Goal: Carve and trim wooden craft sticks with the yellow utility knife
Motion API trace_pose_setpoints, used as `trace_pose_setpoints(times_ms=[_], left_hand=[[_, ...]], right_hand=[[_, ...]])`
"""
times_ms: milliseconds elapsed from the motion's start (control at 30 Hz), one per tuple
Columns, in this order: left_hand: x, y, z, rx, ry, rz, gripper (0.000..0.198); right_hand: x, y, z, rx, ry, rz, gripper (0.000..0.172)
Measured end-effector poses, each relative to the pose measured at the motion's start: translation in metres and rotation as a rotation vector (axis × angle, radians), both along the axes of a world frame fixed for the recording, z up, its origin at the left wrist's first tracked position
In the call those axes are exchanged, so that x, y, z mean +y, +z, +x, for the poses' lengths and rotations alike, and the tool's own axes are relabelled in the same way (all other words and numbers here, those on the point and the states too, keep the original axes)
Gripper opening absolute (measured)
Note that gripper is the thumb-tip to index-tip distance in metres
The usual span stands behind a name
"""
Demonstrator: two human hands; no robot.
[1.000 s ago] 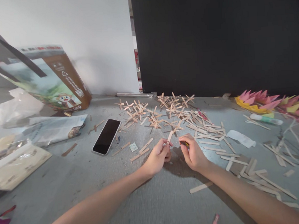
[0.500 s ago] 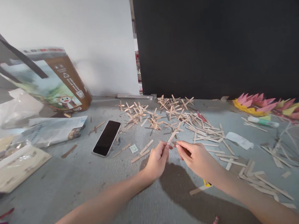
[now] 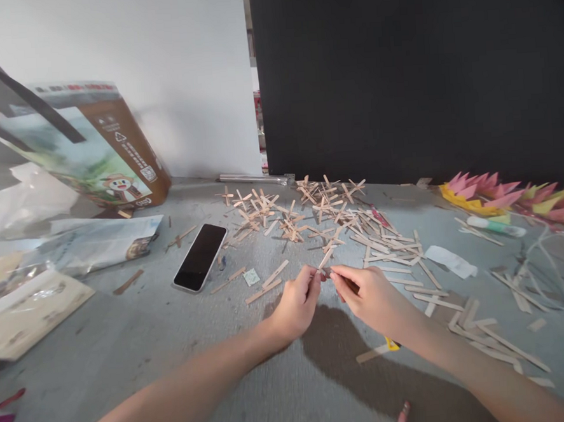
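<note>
My left hand (image 3: 297, 304) is closed in a pinch on a pale wooden stick (image 3: 326, 259), which points up and away from the fingertips. Just right of it, my right hand (image 3: 367, 295) is also closed, its thumb and forefinger pinched close to the left fingertips; what they hold is too small to make out. Beyond both hands lie many small crossed wooden pieces (image 3: 292, 226) in a loose heap. Flat loose sticks (image 3: 384, 249) spread to the right of the heap. Two more sticks (image 3: 268, 291) lie left of my left hand.
A phone (image 3: 201, 257) lies to the left, near a brown printed bag (image 3: 130, 150) and plastic packets (image 3: 34, 309). Pink and yellow folded paper (image 3: 482, 195), a glue tube (image 3: 496, 226) and a cable (image 3: 560, 270) are on the right. A yellow cutter (image 3: 392, 344) shows beneath my right forearm.
My right hand has moved slightly left, so the fingertips of both hands are closer together. The view has shifted a little.
</note>
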State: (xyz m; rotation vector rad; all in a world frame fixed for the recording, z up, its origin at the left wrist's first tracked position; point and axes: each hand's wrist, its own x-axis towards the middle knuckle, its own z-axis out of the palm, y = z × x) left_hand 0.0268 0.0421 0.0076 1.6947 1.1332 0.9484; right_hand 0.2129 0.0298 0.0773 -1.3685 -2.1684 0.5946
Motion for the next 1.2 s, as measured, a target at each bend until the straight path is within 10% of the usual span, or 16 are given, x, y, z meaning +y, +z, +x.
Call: trace_pose_setpoints(times_ms=[1200], left_hand=[[-0.0026, -0.0052, 0.0006, 0.139, -0.047, -0.039, 0.022]], right_hand=[[-0.0010, -0.0064, -0.0063, 0.174, -0.061, -0.395, 0.040]])
